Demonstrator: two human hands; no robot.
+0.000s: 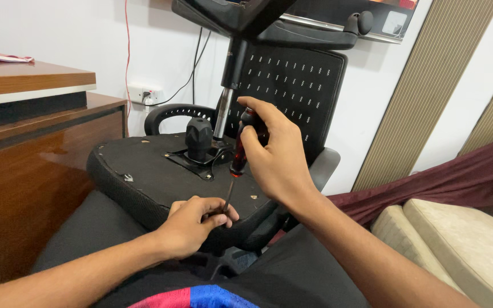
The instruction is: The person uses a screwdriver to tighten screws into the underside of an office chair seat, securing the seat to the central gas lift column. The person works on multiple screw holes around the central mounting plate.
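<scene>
An office chair lies upturned, the black underside of its seat [144, 174] facing up in front of me. My right hand [275, 154] grips the dark red handle of a screwdriver [239, 154] held nearly upright over the seat's near edge. My left hand [192, 225] pinches the screwdriver's thin metal shaft near its tip, low on the seat edge. The tip itself is hidden by my fingers. A black metal mounting plate [192, 159] with a black knob-like part [199, 137] sits at the seat's middle, next to the silver gas cylinder [223, 108].
The chair's mesh backrest [292, 85] and an armrest [169, 111] stand behind the seat. A wooden desk [24, 142] is at the left. A wall socket [144, 93] with cables is behind. A beige cushion [457, 239] and maroon cloth [446, 177] lie at the right.
</scene>
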